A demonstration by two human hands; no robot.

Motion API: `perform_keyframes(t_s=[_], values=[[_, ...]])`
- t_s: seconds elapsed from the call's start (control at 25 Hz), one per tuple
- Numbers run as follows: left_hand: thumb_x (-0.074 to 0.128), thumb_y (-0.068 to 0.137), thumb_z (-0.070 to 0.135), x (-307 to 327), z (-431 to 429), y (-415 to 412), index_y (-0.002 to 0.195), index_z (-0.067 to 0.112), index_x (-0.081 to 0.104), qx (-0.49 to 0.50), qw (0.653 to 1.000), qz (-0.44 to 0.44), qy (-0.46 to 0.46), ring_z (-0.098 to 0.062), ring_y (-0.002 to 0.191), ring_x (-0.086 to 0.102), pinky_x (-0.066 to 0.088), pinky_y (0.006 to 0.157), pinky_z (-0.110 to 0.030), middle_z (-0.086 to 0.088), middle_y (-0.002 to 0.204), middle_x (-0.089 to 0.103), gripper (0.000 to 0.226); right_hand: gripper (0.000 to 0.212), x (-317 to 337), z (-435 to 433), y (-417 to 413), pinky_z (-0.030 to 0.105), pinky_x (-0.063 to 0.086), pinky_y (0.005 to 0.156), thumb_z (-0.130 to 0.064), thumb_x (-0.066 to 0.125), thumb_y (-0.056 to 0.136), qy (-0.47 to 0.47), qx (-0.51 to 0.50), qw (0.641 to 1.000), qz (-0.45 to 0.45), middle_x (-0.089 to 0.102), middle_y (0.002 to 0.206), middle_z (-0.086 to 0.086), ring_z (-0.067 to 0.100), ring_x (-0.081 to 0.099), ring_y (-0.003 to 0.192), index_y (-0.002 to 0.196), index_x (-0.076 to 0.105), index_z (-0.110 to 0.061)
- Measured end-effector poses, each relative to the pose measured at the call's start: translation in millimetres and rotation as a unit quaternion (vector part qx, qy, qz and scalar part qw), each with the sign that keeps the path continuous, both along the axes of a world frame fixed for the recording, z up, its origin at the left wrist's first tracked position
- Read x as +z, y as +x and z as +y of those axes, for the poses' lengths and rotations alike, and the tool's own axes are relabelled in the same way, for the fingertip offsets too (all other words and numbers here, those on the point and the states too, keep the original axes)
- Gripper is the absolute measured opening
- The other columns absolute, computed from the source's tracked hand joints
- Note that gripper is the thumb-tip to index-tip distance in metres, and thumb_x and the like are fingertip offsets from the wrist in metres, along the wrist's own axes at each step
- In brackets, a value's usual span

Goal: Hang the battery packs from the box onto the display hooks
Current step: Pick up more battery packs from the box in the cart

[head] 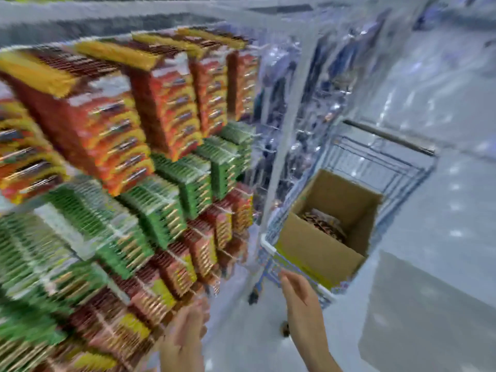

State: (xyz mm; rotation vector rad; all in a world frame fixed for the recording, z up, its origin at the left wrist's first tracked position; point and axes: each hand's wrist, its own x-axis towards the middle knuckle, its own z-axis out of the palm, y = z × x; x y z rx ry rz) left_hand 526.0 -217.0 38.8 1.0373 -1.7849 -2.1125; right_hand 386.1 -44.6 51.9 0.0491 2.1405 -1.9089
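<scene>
- Pale glossy shop-aisle floor (418,237) forms the background; motion blur softens all detail.
- Left hand (185,336), nearest the camera, is raised beside the lowest hanging packs; blur prevents telling its grip.
- Right hand (299,294) reaches, fingers extended and empty, toward the open brown cardboard box (316,248) seated in a blue-grey wire trolley (375,162).
- Step in hand, as judged: fetching the next pack. The next move calls for reaching over the box rim and pinching one pack by its top.
- Remaining brown-and-orange carded battery packs (322,222) lie low in the box.
- Dense rows of red-yellow and green hanging packs (112,124) fill the display at left; hooks are hidden.
</scene>
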Motion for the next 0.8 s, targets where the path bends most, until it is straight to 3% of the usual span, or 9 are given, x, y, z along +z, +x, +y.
perform_keyframes(t_s=[0.04, 0.12, 0.24, 0.32, 0.4, 0.52, 0.68, 0.8], values=[[0.053, 0.106, 0.033, -4, 4, -13, 0.123, 0.024, 0.062, -0.093, 0.995, -0.027, 0.022, 0.011, 0.092, 0.068, 0.052, 0.087, -0.013, 0.019, 0.115, 0.07, 0.022, 0.007, -6, 20, -10, 0.014, 0.049, 0.073, -0.017, 0.067, 0.099, 0.009, -0.022, 1.0, -0.011, 0.074, 0.082, -0.02, 0.002, 0.065, 0.079, 0.097, 0.071, -0.021], [0.054, 0.104, 0.039, -14, 19, -44, 0.127, 0.021, 0.06, -0.134, 0.989, -0.059, 0.021, 0.01, 0.094, 0.068, 0.054, 0.093, -0.021, 0.026, 0.111, 0.072, 0.029, 0.006, -19, 55, -31, 0.023, 0.051, 0.077, -0.019, 0.069, 0.098, 0.033, -0.063, 0.997, -0.035, 0.075, 0.081, -0.015, 0.015, 0.067, 0.084, 0.095, 0.073, -0.023], [0.063, 0.099, 0.026, -24, 63, -101, 0.109, 0.01, 0.071, -0.071, 0.994, -0.077, 0.029, 0.0, 0.077, 0.074, 0.058, 0.069, -0.016, -0.002, 0.1, 0.08, 0.02, 0.017, -31, 108, -61, 0.009, 0.047, 0.071, -0.01, 0.068, 0.096, 0.049, -0.122, 0.991, -0.04, 0.074, 0.078, -0.019, 0.007, 0.067, 0.08, 0.089, 0.073, -0.025], [0.054, 0.104, 0.006, -21, 94, -135, 0.095, 0.01, 0.07, -0.023, 0.995, -0.075, 0.062, -0.006, 0.061, 0.073, 0.054, 0.054, -0.016, -0.005, 0.082, 0.079, 0.018, 0.017, -32, 137, -76, 0.009, 0.047, 0.07, -0.012, 0.068, 0.097, 0.053, -0.151, 0.986, -0.053, 0.074, 0.079, -0.018, -0.001, 0.067, 0.078, 0.09, 0.073, -0.027], [0.054, 0.105, 0.005, -13, 125, -166, 0.098, 0.01, 0.072, 0.008, 0.997, -0.075, 0.027, -0.017, 0.077, 0.074, 0.056, 0.068, -0.03, -0.004, 0.087, 0.079, 0.021, 0.012, -32, 162, -89, 0.02, 0.046, 0.08, -0.022, 0.065, 0.1, 0.062, -0.156, 0.982, -0.082, 0.074, 0.092, -0.017, 0.001, 0.066, 0.095, 0.094, 0.071, -0.03], [0.058, 0.105, 0.018, -4, 157, -198, 0.105, 0.01, 0.075, 0.011, 0.997, -0.08, -0.002, -0.025, 0.099, 0.069, 0.051, 0.095, -0.049, -0.002, 0.103, 0.078, 0.018, 0.012, -35, 191, -107, 0.027, 0.043, 0.084, -0.023, 0.063, 0.101, 0.06, -0.182, 0.976, -0.102, 0.073, 0.101, -0.012, 0.003, 0.064, 0.1, 0.094, 0.071, -0.028], [0.059, 0.105, 0.022, -1, 171, -247, 0.102, 0.017, 0.075, -0.028, 0.994, -0.106, -0.002, -0.024, 0.104, 0.068, 0.051, 0.099, -0.052, 0.0, 0.105, 0.078, 0.017, 0.009, -48, 206, -139, 0.03, 0.043, 0.088, -0.019, 0.066, 0.099, 0.055, -0.214, 0.966, -0.132, 0.074, 0.105, -0.003, 0.015, 0.066, 0.104, 0.095, 0.072, -0.025], [0.059, 0.105, 0.022, -9, 172, -288, 0.104, 0.018, 0.076, -0.054, 0.993, -0.102, -0.005, -0.022, 0.103, 0.068, 0.054, 0.089, -0.044, 0.002, 0.104, 0.078, 0.017, 0.009, -53, 206, -172, 0.03, 0.042, 0.088, -0.02, 0.066, 0.099, 0.056, -0.221, 0.963, -0.145, 0.073, 0.105, -0.004, 0.013, 0.065, 0.103, 0.095, 0.072, -0.024]])
